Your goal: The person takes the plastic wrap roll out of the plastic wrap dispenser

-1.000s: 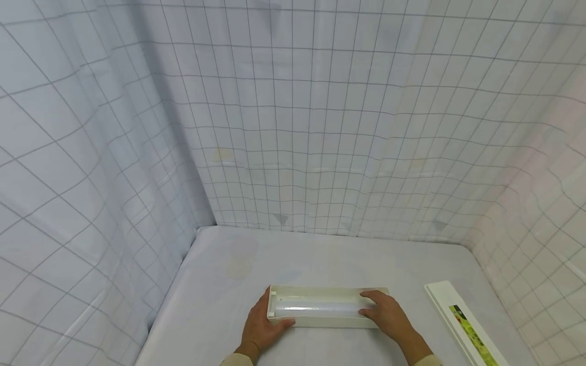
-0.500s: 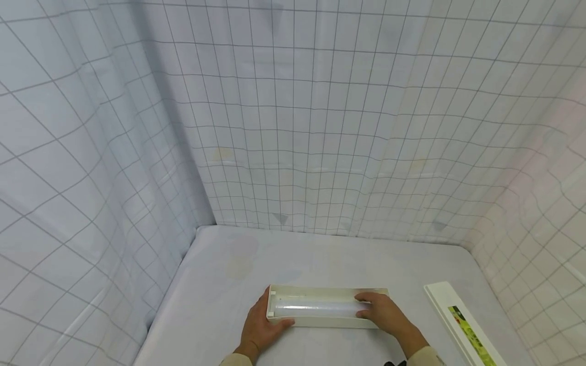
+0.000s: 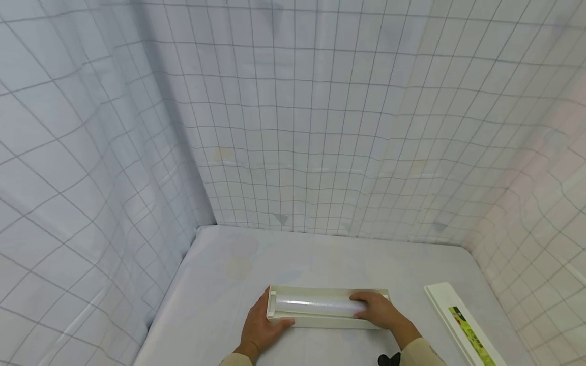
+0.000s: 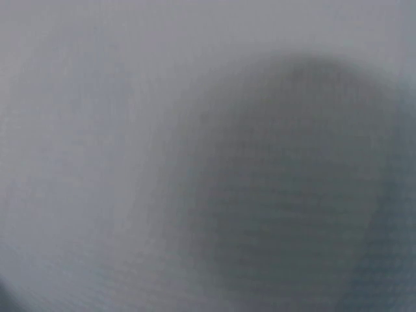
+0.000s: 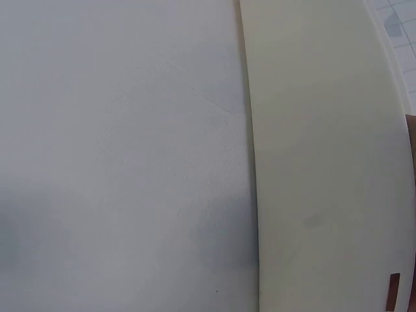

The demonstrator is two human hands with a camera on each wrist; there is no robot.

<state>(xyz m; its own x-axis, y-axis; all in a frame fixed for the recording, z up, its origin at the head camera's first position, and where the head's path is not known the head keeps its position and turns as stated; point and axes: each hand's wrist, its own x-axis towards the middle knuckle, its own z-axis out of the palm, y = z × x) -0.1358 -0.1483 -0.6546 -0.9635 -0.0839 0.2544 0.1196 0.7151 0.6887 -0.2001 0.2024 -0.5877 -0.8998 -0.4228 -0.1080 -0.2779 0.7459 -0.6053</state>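
Observation:
A long cream plastic box (image 3: pixel 329 323) lies crosswise on the table, its top off. Inside it a shiny, whitish roll of plastic film (image 3: pixel 316 305) sits slightly askew, with its left end toward the back wall. My left hand (image 3: pixel 263 325) holds the box's left end, thumb along the front wall and fingers behind. Reaching in from the right, my right hand (image 3: pixel 377 309) grips the roll near its right end between thumb and fingers, hiding that end. The right wrist view shows the box's outer wall (image 5: pixel 325 156) close up, with a sliver of hand (image 5: pixel 413 140) at the edge.
A long white lid (image 3: pixel 458 315) with a yellow-green label lies slantwise on the right of the white-covered table (image 3: pixel 320 259). Gridded white sheets (image 3: pixel 293 127) close in the back and sides. A small black object (image 3: pixel 389 360) shows beside the right sleeve.
My right hand has slid left along the box and closed on the roll. The roll's left part has risen and tilted toward the back. The left hand and lid stay put.

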